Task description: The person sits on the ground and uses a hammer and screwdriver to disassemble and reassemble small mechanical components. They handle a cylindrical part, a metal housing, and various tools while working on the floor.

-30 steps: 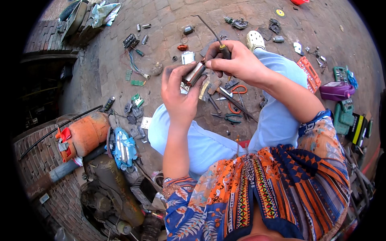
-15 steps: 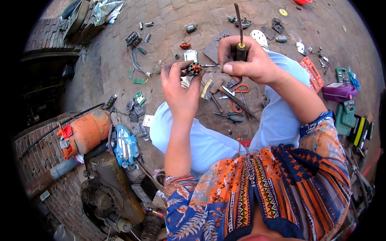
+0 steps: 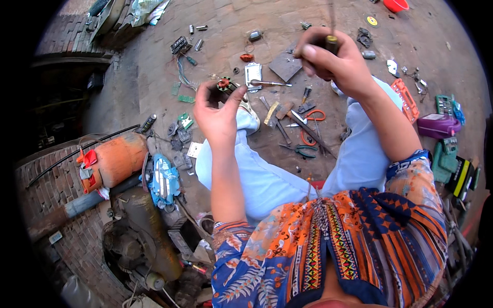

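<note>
My left hand [image 3: 218, 118] is closed around a small motor armature [image 3: 225, 84], its copper windings facing up between thumb and fingers. Over to the right and farther off, my right hand [image 3: 336, 64] grips a screwdriver [image 3: 332, 43] by its dark, yellow-ended handle, the blurred shaft pointing up and away. The two hands are well apart. On the ground between them lies another screwdriver [image 3: 271, 83], across a white rectangular case [image 3: 253, 76]. Nearer to me are a hammer [image 3: 284, 110], orange-handled scissors [image 3: 314, 116] and pliers [image 3: 300, 150].
A flat dark plate [image 3: 285, 66] lies beyond the white case. Loose motor parts and wires [image 3: 186, 74] are scattered at the far left. An orange gas cylinder [image 3: 120, 158] stands left; an orange tool tray [image 3: 405, 100] and a purple case [image 3: 439, 125] sit right.
My hands have moved apart. The right one went up and right with the screwdriver, away from the armature; the left shifted left, still holding it. The whole view has shifted slightly.
</note>
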`<state>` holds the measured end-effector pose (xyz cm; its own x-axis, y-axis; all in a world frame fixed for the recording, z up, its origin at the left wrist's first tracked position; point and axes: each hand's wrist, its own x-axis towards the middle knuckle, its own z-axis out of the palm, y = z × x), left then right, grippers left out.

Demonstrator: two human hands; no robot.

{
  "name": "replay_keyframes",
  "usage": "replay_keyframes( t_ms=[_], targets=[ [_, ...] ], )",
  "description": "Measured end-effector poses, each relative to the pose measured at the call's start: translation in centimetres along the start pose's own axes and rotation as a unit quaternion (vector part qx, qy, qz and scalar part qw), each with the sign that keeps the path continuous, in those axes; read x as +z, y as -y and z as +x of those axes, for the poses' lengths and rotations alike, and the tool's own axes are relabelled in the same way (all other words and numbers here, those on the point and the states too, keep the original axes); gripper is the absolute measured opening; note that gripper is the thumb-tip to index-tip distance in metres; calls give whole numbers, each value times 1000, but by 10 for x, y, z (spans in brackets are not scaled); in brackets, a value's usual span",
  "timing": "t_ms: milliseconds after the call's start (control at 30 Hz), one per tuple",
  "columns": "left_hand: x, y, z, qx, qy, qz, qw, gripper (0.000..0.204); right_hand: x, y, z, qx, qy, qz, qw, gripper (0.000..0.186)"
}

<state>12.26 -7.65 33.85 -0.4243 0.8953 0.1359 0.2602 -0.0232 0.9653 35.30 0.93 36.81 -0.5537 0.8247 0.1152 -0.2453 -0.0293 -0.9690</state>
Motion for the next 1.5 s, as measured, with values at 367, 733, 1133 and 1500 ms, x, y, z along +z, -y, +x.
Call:
replay_keyframes(
  t_ms=[367, 733, 1133, 1500],
  targets=[
    [15, -13, -10, 171, 14, 240, 955, 29, 18, -11, 7, 203, 80, -106, 970, 27],
    [3, -14, -12, -161, 253, -126, 946, 40, 15, -19, 5, 205, 111, 37, 972, 19],
    [6, -1, -4, -161, 160, -266, 937, 30, 25, -12, -4, 40, 220, -46, 974, 18],
    [-8, 2, 8, -216, 98, -509, 827, 38, 22, -23, 0, 57, 181, -29, 981, 23]
  ],
)
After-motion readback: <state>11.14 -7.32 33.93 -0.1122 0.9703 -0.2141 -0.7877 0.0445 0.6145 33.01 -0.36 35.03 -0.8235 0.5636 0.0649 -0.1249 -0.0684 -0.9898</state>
